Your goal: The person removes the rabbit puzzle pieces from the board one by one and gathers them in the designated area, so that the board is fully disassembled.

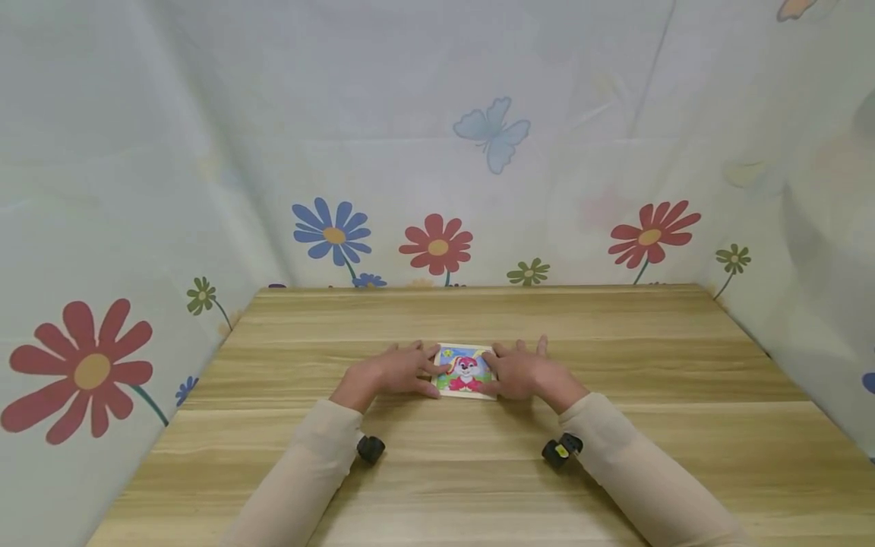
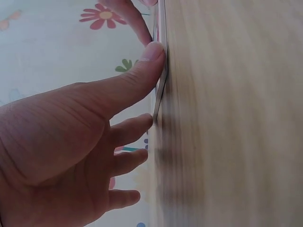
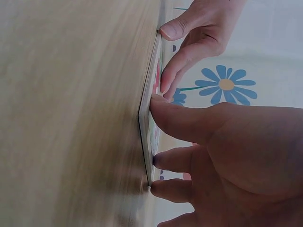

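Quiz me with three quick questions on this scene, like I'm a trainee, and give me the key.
1. True or false: only the left hand touches the picture board.
2. Which colour is the butterfly on the backdrop: A, red; B, pale blue; C, green?
3. Fill in: the table has a ____-grain surface.

Key: 1. False; the right hand touches it too. 2. B. 3. Wood.

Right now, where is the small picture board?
In the head view, the picture board lies on the wooden table, below the image centre, between the left hand and the right hand, both touching it.
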Demonstrator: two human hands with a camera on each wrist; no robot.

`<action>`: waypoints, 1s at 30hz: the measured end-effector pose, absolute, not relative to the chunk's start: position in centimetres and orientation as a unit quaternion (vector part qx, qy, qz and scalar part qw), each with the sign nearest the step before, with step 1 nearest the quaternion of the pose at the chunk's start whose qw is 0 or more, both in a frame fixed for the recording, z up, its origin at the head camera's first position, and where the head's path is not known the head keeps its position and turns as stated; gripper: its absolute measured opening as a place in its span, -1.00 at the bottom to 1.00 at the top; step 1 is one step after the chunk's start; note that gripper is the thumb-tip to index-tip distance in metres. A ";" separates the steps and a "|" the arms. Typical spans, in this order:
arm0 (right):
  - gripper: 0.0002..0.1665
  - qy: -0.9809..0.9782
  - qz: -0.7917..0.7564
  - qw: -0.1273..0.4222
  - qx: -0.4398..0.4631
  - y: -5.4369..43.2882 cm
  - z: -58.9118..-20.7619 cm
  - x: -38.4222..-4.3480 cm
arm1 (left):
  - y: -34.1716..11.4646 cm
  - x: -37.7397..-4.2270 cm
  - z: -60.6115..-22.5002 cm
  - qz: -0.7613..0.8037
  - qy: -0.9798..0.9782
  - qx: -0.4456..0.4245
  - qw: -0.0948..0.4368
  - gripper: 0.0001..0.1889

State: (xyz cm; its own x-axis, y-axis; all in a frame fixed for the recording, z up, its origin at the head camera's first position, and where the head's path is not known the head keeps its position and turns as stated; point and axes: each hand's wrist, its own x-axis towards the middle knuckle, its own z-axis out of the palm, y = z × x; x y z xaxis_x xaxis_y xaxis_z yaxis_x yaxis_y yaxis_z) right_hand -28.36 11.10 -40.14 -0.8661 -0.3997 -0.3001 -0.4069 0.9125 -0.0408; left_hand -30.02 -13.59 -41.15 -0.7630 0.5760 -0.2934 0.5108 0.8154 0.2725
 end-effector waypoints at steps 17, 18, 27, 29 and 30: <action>-0.19 0.957 -0.076 0.129 -0.247 9.8 -39.3 -29.4 | -13.4 -29.9 -40.8 0.101 0.940 0.278 0.170 -0.39; -0.21 0.955 -0.089 0.133 -0.251 9.5 -39.2 -29.5 | -13.4 -29.9 -40.8 0.099 0.940 0.278 0.169 -0.40; -0.60 0.938 -0.092 0.112 -0.316 6.8 -40.0 -30.4 | -13.0 -29.5 -40.5 0.114 0.943 0.262 0.172 -0.41; -0.61 0.937 -0.095 0.103 -0.321 6.6 -39.9 -30.4 | -13.0 -29.5 -40.5 0.112 0.943 0.263 0.170 -0.41; -0.61 0.936 -0.096 0.102 -0.322 6.5 -39.9 -30.4 | -12.9 -29.5 -40.5 0.114 0.943 0.263 0.170 -0.42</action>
